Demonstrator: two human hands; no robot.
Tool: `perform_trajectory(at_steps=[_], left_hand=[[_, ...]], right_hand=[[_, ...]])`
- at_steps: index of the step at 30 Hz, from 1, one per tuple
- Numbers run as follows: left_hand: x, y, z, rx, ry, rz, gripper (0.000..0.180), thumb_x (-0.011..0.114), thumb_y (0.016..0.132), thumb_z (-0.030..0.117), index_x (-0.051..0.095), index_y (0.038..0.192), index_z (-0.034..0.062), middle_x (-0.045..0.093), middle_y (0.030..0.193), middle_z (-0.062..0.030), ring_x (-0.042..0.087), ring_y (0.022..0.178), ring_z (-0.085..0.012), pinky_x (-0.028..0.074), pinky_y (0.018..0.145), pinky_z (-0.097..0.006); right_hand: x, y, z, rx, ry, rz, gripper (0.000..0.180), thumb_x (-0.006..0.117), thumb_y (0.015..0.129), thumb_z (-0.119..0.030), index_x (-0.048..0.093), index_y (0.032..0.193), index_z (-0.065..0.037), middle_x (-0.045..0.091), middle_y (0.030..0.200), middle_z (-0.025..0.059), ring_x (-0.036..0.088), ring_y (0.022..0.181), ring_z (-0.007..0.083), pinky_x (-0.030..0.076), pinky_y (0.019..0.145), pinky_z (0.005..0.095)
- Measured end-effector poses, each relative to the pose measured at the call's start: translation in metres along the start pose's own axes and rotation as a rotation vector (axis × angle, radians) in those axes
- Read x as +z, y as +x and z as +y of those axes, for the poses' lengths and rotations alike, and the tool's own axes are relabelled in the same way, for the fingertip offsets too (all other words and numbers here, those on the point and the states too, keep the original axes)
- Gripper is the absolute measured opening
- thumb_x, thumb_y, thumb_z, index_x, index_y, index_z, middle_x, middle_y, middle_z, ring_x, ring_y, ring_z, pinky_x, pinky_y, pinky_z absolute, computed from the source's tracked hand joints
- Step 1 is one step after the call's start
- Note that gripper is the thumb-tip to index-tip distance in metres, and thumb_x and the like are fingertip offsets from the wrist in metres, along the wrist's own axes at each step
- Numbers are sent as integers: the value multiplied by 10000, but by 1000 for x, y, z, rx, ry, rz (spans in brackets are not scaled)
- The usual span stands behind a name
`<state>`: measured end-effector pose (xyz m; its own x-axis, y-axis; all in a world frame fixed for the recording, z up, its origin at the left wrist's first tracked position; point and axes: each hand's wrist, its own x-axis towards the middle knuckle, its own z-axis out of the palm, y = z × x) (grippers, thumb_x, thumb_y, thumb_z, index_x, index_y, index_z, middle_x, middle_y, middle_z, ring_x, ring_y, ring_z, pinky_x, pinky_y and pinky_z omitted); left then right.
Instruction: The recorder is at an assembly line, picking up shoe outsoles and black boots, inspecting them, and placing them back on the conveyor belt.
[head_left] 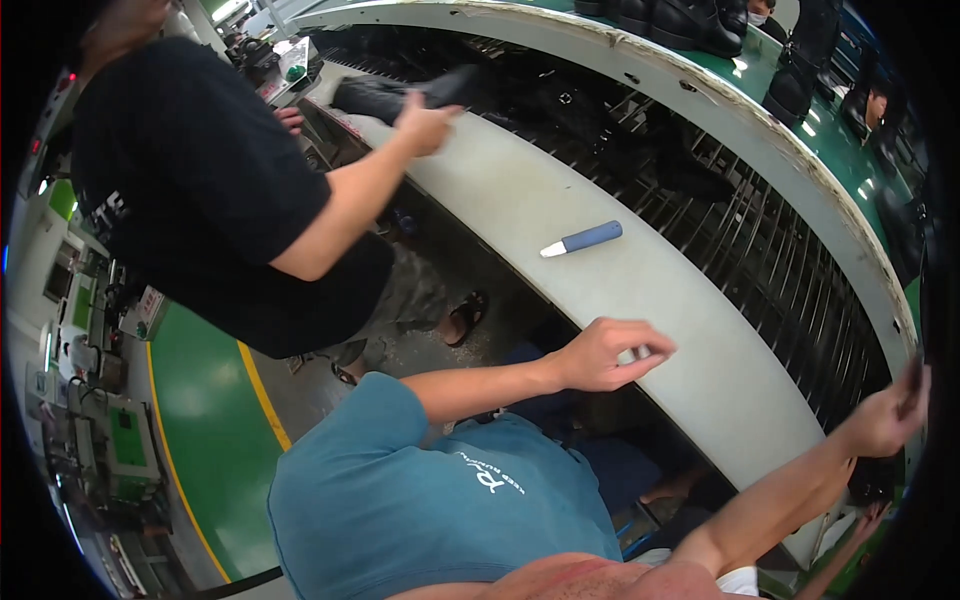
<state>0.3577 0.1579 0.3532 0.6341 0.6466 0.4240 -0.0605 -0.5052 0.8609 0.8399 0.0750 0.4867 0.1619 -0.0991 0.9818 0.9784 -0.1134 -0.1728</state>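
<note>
My left hand (pixel 612 356) hovers over the near edge of the pale work table (pixel 690 330). Its fingers curl toward the thumb in a loose ring, and I see nothing held in it. On the table beyond it lies a tool with a blue handle (pixel 592 237) and a short whitish blade. Far to the right, my right hand (pixel 888 420) is closed around a dark, flat-looking piece (pixel 911 388). Blur and the picture's rim hide what kind of thing that is.
To my left a person in a black shirt (pixel 200 190) handles a black boot (pixel 385 97) over the table. Behind the table runs a roller conveyor (pixel 735 215) carrying dark footwear. Above it, a green shelf (pixel 760 75) holds several black boots (pixel 690 22).
</note>
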Motion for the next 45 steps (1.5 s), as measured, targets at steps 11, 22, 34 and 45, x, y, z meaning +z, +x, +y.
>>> perform_trajectory(at_steps=[11,22,34,45], left_hand=[[31,22,-43,130,137,-30,378,842,987,150,759,1334,25,781,1282,-191,746,1196,-406,600,1036,-458],[55,150,-53,-128,-294,75,293,701,1153,154,665,1331,-75,776,1038,-52,671,917,-65,532,810,-212],[43,154,-126,-25,484,-21,499,900,941,293,723,1315,14,718,1335,-177,651,1293,-397,505,1134,-487],[47,150,-136,32,527,-46,248,751,987,107,764,1225,39,692,1343,-101,610,1349,-342,457,1132,-482]], right_hand=[[-63,-208,-216,994,428,-884,270,771,1115,-194,780,1026,61,625,745,-18,509,736,43,429,642,270],[64,-130,-71,914,602,-728,360,720,1155,-299,755,1286,34,817,1165,116,794,1058,191,623,998,340],[12,-159,322,412,-1129,-1799,503,689,1004,-245,708,1491,-117,664,1568,281,684,1430,399,602,1150,528],[21,-117,415,456,-893,-1083,645,502,1125,-590,631,1577,-149,717,1443,301,683,1317,527,548,1100,610]])
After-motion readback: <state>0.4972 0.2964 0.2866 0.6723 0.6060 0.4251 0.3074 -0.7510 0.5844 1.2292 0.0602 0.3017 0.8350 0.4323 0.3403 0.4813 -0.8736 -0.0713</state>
